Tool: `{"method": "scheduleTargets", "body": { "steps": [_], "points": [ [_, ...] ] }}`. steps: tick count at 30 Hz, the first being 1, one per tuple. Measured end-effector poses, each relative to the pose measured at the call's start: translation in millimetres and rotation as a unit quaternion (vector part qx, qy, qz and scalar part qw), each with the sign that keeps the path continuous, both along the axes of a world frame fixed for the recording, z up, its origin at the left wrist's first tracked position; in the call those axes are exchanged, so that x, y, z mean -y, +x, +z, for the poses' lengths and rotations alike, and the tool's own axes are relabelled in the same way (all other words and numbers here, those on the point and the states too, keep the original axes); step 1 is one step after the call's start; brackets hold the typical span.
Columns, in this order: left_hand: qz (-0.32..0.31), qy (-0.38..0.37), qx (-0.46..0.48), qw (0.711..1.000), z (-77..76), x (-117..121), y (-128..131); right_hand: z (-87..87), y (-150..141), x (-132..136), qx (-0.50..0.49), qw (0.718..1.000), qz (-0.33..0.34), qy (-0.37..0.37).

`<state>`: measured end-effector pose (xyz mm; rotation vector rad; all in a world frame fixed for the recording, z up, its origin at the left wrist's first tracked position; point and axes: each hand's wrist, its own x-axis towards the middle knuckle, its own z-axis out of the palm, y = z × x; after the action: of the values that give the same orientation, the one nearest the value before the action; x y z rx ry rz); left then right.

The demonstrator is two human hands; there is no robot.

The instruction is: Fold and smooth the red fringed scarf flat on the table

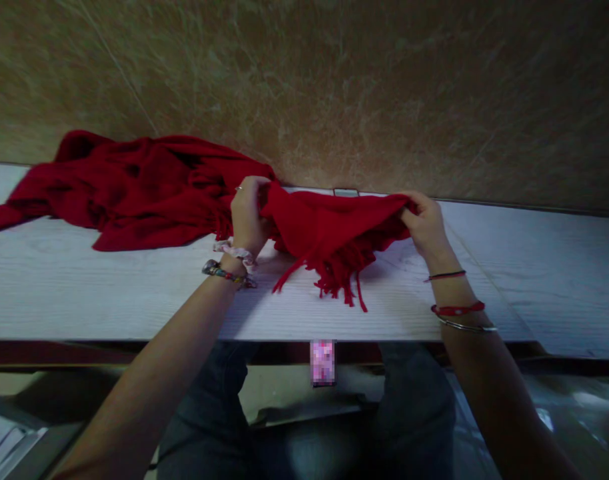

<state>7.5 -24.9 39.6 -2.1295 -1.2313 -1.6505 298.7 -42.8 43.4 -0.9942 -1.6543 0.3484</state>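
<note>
A red scarf (149, 190) with fringed ends lies bunched along a white wood-grain table. Its left part is crumpled in loose folds, and one end runs out of view at the left edge. My left hand (249, 213) grips the cloth near the middle; most of its fingers are hidden behind the fabric. My right hand (424, 223) pinches a corner of the scarf between thumb and fingers. Between both hands a flap of the cloth is spread out, its tassels hanging toward the front of the table.
A brown marbled wall (304, 87) rises behind the white table (134, 300). A small rectangular fitting (345, 193) sits at the table's back edge. A blurred pink object (323, 362) shows at the front edge, above my legs. Papers (9, 437) lie at the lower left.
</note>
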Motion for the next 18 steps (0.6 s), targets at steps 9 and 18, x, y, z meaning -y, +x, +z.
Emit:
{"method": "scheduleTargets", "body": {
  "steps": [9, 18],
  "points": [
    [-0.254, -0.108, -0.149, 0.949, 3.8, 13.8, 7.6, 21.7, -4.0, 33.8, 0.161, 0.860, 0.425, -0.233],
    [-0.304, -0.207, -0.225, 0.902, 13.1, 17.3, 4.3, -2.6, -33.8, 19.7, 0.316, 0.920, 0.223, -0.070]
  ]
}}
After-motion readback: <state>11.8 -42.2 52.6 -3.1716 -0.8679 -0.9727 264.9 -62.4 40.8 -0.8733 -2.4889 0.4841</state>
